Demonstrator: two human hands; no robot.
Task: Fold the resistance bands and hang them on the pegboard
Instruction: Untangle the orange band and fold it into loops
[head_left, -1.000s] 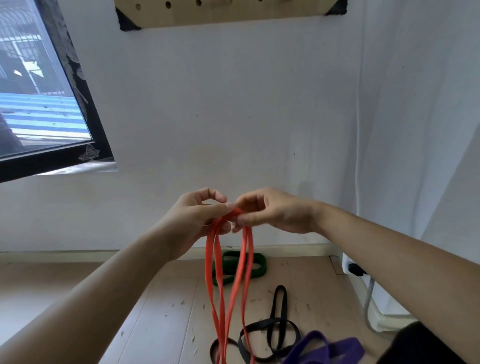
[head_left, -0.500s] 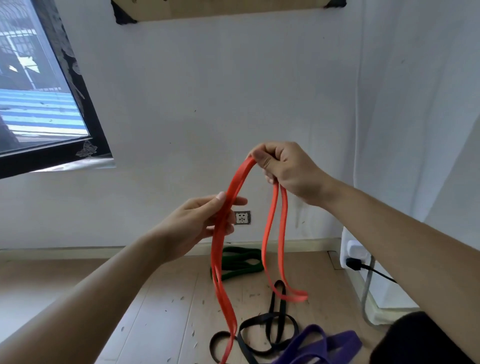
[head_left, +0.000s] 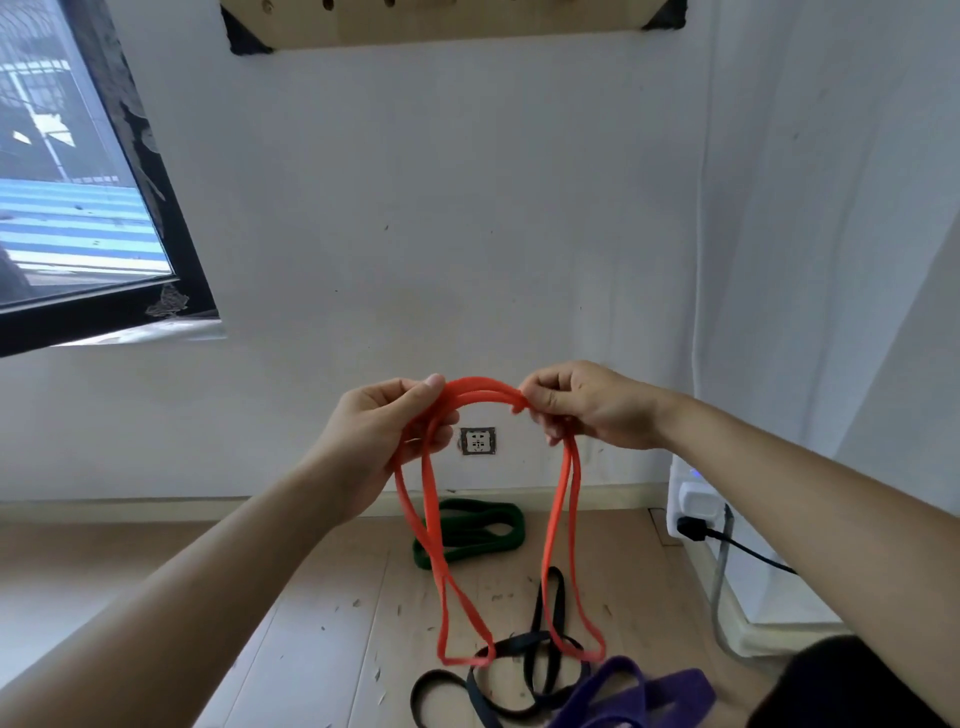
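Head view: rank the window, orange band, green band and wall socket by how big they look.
1. window, though cut off by the frame edge.
2. orange band, held near the camera, so its true size is unsure.
3. green band, on the floor.
4. wall socket.

Left forearm (head_left: 182, 597): bare from frame edge to wrist, no sleeve in frame, narrows toward the wrist. Left hand (head_left: 374, 441): bare, thumbnail (head_left: 434, 381) short and trimmed. Right forearm (head_left: 810, 509): bare as well, same taper, faint creases at the wrist. Right hand (head_left: 592, 410): bare, knuckles and finger creases show. Black fabric (head_left: 841, 691) at bottom right below the right forearm: plain, rounded edge, no print. Cannot tell which garment it is.
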